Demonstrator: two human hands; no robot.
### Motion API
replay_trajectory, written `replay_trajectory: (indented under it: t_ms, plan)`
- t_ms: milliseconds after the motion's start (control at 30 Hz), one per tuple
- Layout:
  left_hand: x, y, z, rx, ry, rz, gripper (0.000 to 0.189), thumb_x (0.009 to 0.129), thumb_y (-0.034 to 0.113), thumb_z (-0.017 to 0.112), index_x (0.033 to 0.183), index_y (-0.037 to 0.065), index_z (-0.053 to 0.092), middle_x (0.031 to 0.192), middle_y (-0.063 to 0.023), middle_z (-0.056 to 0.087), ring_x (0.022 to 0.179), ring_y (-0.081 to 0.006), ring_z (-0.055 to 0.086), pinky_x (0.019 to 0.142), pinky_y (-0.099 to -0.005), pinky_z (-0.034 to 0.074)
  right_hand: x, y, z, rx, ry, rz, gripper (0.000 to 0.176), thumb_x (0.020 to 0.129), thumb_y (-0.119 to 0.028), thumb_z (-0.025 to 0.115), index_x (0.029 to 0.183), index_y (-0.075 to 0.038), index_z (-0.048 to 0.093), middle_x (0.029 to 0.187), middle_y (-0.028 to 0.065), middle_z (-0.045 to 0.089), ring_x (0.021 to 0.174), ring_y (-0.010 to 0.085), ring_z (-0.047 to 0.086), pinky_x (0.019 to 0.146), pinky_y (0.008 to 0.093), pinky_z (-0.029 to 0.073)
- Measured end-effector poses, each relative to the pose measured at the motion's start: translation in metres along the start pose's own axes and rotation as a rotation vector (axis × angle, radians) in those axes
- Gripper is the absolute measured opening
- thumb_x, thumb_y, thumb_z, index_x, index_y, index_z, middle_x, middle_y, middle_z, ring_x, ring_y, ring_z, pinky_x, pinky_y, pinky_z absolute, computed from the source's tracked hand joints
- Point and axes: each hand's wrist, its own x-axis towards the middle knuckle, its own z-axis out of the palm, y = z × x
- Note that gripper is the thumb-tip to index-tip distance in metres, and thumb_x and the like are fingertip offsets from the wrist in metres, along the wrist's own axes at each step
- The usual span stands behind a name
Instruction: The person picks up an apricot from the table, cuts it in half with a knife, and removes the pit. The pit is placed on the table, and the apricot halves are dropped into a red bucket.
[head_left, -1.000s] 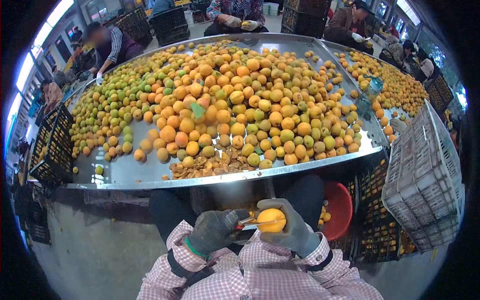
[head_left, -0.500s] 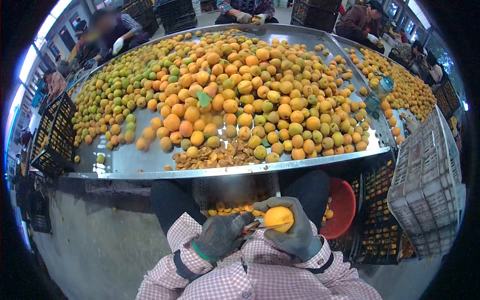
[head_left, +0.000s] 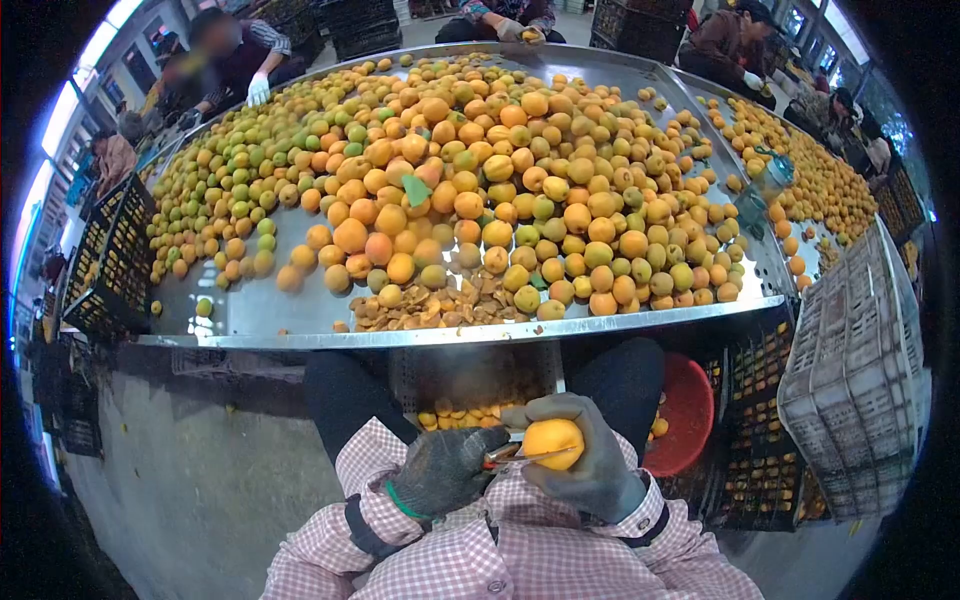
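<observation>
My left hand [head_left: 452, 468], in a dark grey knit glove with a green cuff edge, is closed round a small knife [head_left: 497, 456] with an orange-red handle. Its thin blade lies across the side of a yellow-orange apricot [head_left: 553, 440]. That apricot is gripped by my right hand [head_left: 592, 462] in a grey glove, fingers curled round its far side. Beneath and beyond the hands, a crate [head_left: 408, 385] between my knees holds cut orange fruit pieces [head_left: 460, 416].
A metal table [head_left: 255, 312] ahead bears a large heap of apricots [head_left: 450, 170] and a pile of brown pits [head_left: 430, 306]. To the right are a red basin [head_left: 688, 415], a white crate [head_left: 850, 370] and black crates [head_left: 755, 430]. A black crate [head_left: 112, 265] stands left; several people work around the tables.
My hands keep their holds on the knife and apricot, with only a slight shift. The view has tilted slightly. A person's white-gloved hand at the far left has moved towards the heap.
</observation>
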Motion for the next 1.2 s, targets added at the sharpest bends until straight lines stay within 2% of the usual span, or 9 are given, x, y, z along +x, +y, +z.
replay_trajectory:
  t_ms: [133, 433, 500, 700, 800, 900, 967, 1033, 1200]
  plan:
    - [0.001, -0.005, 0.001, -0.033, 0.082, 0.057, 0.037, 0.075, 0.025, 0.067, 0.108, 0.01, 0.059, 0.079, -0.0111, 0.065, 0.069, -0.028, 0.065, 0.059, -0.0384, 0.05, 0.008, -0.001, 0.004, -0.219, -0.071, -0.092, 0.05, 0.07, -0.004, 0.073, 0.113, -0.003, 0.048, 0.113, 0.0133, 0.055, 0.103, 0.0231, 0.056, 0.091, 0.0343, 0.044]
    - [0.019, -0.021, 0.02, -0.019, 0.027, -0.235, 0.039, 0.077, 0.026, 0.069, 0.11, 0.008, 0.057, 0.085, -0.0132, 0.065, 0.076, -0.0291, 0.065, 0.064, -0.0379, 0.051, 0.033, 0.036, -0.002, 0.126, 0.084, 0.062, 0.051, 0.071, 0.002, 0.069, 0.113, -0.004, 0.04, 0.109, 0.0155, 0.056, 0.107, 0.0243, 0.057, 0.089, 0.0334, 0.05]
    - [0.019, -0.024, 0.025, -0.37, 0.447, -0.14, 0.035, 0.08, 0.01, 0.065, 0.113, 0.002, 0.055, 0.086, -0.0104, 0.065, 0.074, -0.0229, 0.064, 0.069, -0.0338, 0.051, 0.039, 0.042, -0.01, 0.288, 0.283, 0.1, 0.042, 0.071, 0.0, 0.066, 0.109, -0.001, 0.048, 0.107, 0.0152, 0.058, 0.099, 0.0232, 0.059, 0.089, 0.035, 0.049]
    - [0.023, -0.015, -0.009, -0.47, 0.347, -0.002, 0.043, 0.078, 0.009, 0.07, 0.117, 0.004, 0.054, 0.1, -0.0093, 0.064, 0.086, -0.0155, 0.063, 0.076, -0.0297, 0.051, 0.04, 0.038, -0.014, 0.937, 0.325, 0.342, 0.037, 0.084, -0.021, 0.057, 0.115, -0.002, 0.051, 0.102, 0.012, 0.059, 0.084, 0.0241, 0.06, 0.075, 0.0325, 0.05]
    - [0.027, -0.016, -0.006, -0.411, 0.264, 0.092, 0.048, 0.075, 0.013, 0.075, 0.118, 0.006, 0.054, 0.102, -0.0095, 0.064, 0.089, -0.0171, 0.063, 0.077, -0.031, 0.051, 0.03, 0.061, -0.014, 1.393, 0.019, 0.485, 0.029, 0.09, -0.015, 0.05, 0.118, -0.009, 0.05, 0.109, 0.012, 0.056, 0.098, 0.0218, 0.057, 0.082, 0.0334, 0.051]
    - [0.029, -0.011, -0.009, -0.343, 0.183, 0.099, 0.054, 0.072, 0.017, 0.078, 0.118, 0.006, 0.054, 0.1, -0.0116, 0.065, 0.088, -0.0216, 0.065, 0.077, -0.0338, 0.052, 0.019, 0.074, 0.01, 0.979, 0.307, 0.521, 0.029, 0.087, -0.006, 0.052, 0.116, -0.008, 0.049, 0.109, 0.0121, 0.055, 0.097, 0.0215, 0.058, 0.083, 0.0346, 0.051]
    - [0.033, -0.018, -0.013, -0.261, 0.135, 0.189, 0.064, 0.07, 0.035, 0.077, 0.122, 0.009, 0.051, 0.099, -0.0156, 0.065, 0.084, -0.0298, 0.066, 0.07, -0.0374, 0.053, 0.012, 0.063, 0.012, 1.079, 0.195, 0.342, 0.042, 0.08, 0.004, 0.058, 0.118, -0.006, 0.045, 0.11, 0.0112, 0.055, 0.098, 0.0207, 0.057, 0.087, 0.0338, 0.05]
    - [0.033, -0.011, -0.021, -0.039, 0.081, 0.189, 0.069, 0.07, 0.042, 0.075, 0.125, 0.009, 0.048, 0.099, -0.0151, 0.065, 0.082, -0.0304, 0.066, 0.07, -0.037, 0.053, 0.012, 0.061, 0.012, 0.291, 0.083, 0.236, 0.051, 0.076, 0.005, 0.064, 0.121, -0.005, 0.042, 0.111, 0.0114, 0.055, 0.099, 0.0197, 0.057, 0.089, 0.0322, 0.049]
    - [0.038, -0.006, -0.033, 0.111, 0.06, 0.327, 0.066, 0.074, 0.043, 0.069, 0.127, 0.011, 0.047, 0.086, -0.0135, 0.063, 0.069, -0.0292, 0.065, 0.057, -0.0377, 0.052, 0.017, 0.08, 0.007, 0.645, 0.077, 0.553, 0.041, 0.081, -0.003, 0.066, 0.116, -0.001, 0.045, 0.097, 0.0087, 0.057, 0.089, 0.0169, 0.059, 0.083, 0.0284, 0.05]
